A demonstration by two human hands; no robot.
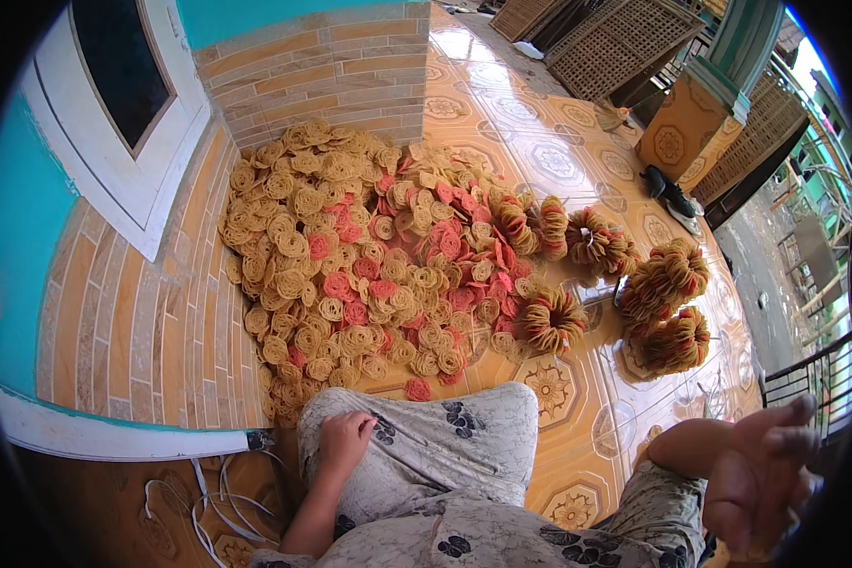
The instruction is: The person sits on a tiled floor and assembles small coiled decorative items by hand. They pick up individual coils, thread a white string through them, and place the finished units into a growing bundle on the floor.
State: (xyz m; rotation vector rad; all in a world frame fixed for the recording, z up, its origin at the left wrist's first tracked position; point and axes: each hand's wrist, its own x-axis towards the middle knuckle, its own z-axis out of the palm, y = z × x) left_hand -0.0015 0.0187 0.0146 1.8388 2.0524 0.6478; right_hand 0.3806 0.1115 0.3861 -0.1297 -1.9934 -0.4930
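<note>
My left hand (344, 440) rests on my thigh, its fingers loosely curled in and nothing showing in them. Raised at the lower right is my right hand (762, 473), palm turned up, fingers apart and holding nothing. In front of my folded legs spreads a big heap of dry, curled discs that look like crackers, mostly tan crackers (308, 246) with red crackers (445, 237) mixed in. To the heap's right stand ring-shaped bundles of strung crackers; the nearest bundle (551, 320) sits apart from a stacked group of bundles (667, 275).
A brick-patterned wall (147, 312) with a white door (128, 104) borders the left side. White straps (204, 502) lie at the lower left. A black shoe (667, 192) is near the tiled pillar (682, 128). Woven racks (625, 47) lean at the back.
</note>
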